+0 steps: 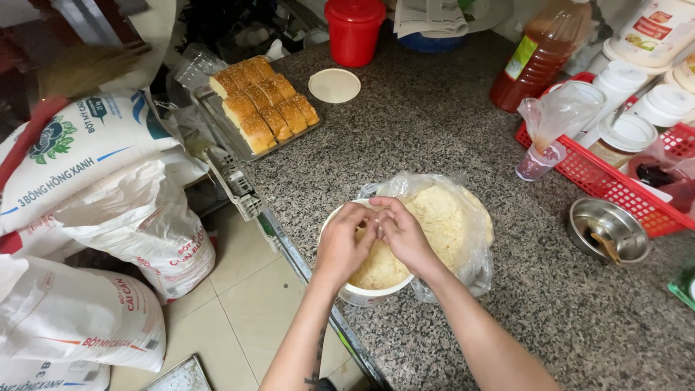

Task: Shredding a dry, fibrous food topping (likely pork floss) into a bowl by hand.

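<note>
Speckled granite table (434, 137) in a cramped kitchen, tiled floor at 8 o'clock with stacked flour sacks (108, 210). Both hands meet over the near-left part of a white bowl (362, 293) lined with a clear plastic bag (474, 239) and filled with pale shredded filling (438, 217). Left hand (346, 242) and right hand (405, 235) touch fingertip to fingertip, fingers curled together and pinching what seems a small portion of the filling; the pinched bit itself is hidden between the fingers. The bulk of the filling lies from the hands toward 2 o'clock, touching the right hand, which is the nearer one to it. The mound runs longest from 7 to 1 o'clock, heaped higher at the 1 o'clock end; bag rim folded outward over the bowl at 3 o'clock. Farther out: steel bowl (607, 230) at 3 o'clock, red basket (601, 177) with jars at 2 o'clock, tray of sesame rolls (264, 105) at 11 o'clock, round lid (334, 85) just beside it.
</note>
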